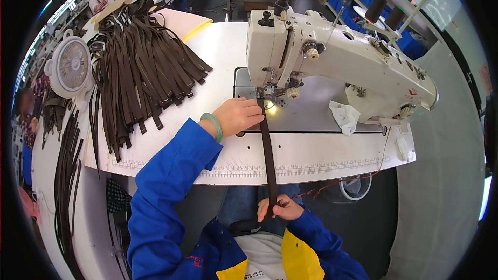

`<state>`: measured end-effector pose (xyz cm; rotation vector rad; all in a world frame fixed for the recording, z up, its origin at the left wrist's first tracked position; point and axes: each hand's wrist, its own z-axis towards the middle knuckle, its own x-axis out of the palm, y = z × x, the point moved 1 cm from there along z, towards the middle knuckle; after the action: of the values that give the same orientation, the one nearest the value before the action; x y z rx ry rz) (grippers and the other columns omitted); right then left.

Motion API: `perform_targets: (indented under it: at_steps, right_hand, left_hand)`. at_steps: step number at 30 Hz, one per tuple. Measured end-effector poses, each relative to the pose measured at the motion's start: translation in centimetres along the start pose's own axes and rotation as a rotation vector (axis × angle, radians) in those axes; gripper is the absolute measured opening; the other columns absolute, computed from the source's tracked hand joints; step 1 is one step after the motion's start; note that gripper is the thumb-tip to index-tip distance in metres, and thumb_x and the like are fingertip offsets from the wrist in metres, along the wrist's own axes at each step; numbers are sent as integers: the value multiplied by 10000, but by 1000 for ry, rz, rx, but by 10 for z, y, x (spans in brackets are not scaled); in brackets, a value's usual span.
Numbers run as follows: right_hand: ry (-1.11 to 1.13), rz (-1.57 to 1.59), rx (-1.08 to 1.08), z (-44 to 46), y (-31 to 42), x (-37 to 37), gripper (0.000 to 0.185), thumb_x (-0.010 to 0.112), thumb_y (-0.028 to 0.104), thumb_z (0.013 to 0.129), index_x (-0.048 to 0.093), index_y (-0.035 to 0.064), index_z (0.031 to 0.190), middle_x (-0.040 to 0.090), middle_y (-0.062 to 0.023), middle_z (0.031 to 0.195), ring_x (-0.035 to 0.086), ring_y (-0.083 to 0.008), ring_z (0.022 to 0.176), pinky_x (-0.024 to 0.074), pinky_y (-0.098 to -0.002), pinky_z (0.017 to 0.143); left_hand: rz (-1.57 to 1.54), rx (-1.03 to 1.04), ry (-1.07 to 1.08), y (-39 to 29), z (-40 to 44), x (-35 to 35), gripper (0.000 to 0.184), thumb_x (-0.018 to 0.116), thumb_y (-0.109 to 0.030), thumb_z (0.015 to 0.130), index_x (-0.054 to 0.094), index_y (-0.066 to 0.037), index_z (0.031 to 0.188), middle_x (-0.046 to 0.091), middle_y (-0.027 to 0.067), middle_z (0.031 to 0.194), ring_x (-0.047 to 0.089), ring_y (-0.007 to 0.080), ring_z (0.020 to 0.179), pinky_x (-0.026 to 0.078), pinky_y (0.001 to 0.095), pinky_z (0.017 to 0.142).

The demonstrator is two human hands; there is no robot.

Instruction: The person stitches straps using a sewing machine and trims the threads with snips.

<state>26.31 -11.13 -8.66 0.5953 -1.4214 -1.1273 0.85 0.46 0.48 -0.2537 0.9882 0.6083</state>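
A long dark brown strap (268, 161) runs from under the needle area of a white sewing machine (332, 52) down over the table's front edge. Beside the presser foot, my left hand (239, 116), with a green bangle at the wrist, has its fingers closed on the strap's upper part. Below the table edge, near my lap, my right hand (280, 210) grips the lower part of the same strap. The strap's top end is hidden at the machine foot, where a small light shines on the metal plate.
Left of the machine lies a big bundle of brown straps (137, 67), with a white fan (71, 67) beside it. More straps (65, 192) hang at far left. A crumpled white cloth (344, 117) lies under the machine arm. Other people sit in the left background.
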Motion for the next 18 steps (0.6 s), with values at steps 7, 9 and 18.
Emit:
perform_targets:
  at_steps: [7, 9, 18]
  right_hand:
    - [-246, 148, -70, 5, -10, -4, 393, 457, 385, 941, 587, 23, 1020, 630, -93, 892, 595, -155, 849, 391, -220, 655]
    - [-257, 167, -80, 8, -4, 1, 401, 456, 390, 941, 587, 19, 1018, 627, -92, 886, 593, -156, 846, 405, -233, 682]
    - [-278, 83, 84, -4, 2, 9, 425, 443, 402, 945, 581, 7, 1022, 615, -78, 873, 582, -158, 834, 424, -270, 779]
  left_hand:
    - [-15, 2, -4, 0, 0, -1, 180, 634, -88, 661, 592, -55, 833, 545, 22, 822, 552, 182, 786, 466, 294, 640]
    - [-19, 2, -10, 1, 0, -1, 180, 636, -91, 661, 593, -55, 832, 544, 23, 820, 552, 183, 781, 464, 295, 637]
    - [-23, -10, 29, 1, 0, -3, 230, 630, -68, 651, 607, -35, 878, 581, 37, 867, 582, 197, 790, 497, 305, 649]
